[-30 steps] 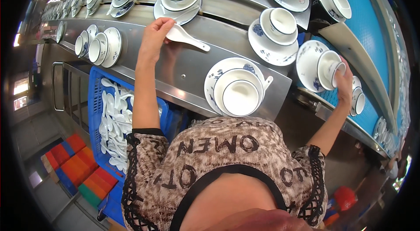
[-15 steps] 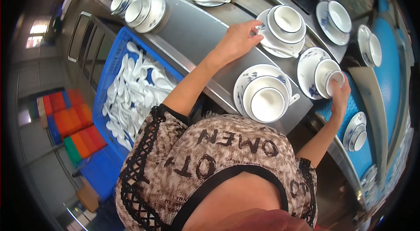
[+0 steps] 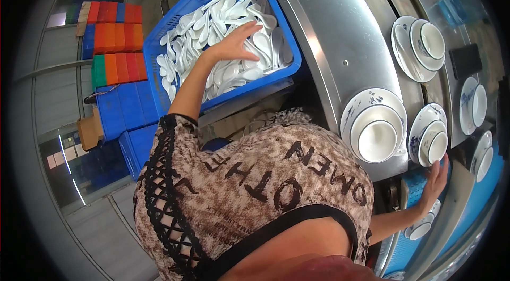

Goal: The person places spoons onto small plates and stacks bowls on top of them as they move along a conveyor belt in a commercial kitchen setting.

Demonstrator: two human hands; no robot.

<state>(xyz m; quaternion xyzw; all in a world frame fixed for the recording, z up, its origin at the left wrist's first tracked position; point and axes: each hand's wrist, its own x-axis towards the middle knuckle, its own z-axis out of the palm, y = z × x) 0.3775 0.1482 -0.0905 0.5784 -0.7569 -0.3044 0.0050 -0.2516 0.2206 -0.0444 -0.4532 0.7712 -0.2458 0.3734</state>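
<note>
My left hand [image 3: 231,46] hovers over the white soup spoons [image 3: 210,28] heaped in a blue plastic crate [image 3: 295,63]; thumb and fingers are spread, with nothing between them. To the right, my right hand [image 3: 434,189] is open, its fingers stretched out just below a cup [image 3: 438,146] that rests tilted with a bowl on a blue-patterned plate [image 3: 419,121]. I cannot tell whether the fingertips touch that set. Between my hands, on the steel counter's near end, sits a stack of plate, bowl and cup [image 3: 377,141] with a spoon handle sticking out.
Another dish set [image 3: 428,39] with a spoon lies farther along the channel. Beyond it are a black phone [image 3: 466,61] and more dishes [image 3: 473,105]. A blue belt [image 3: 399,252] carrying dishes runs at the right. Coloured bins [image 3: 119,68] stand at the left.
The view has swung left. My left hand has left the plate with the spoon and moved over the spoon crate. My right hand has let go of the cup and opened.
</note>
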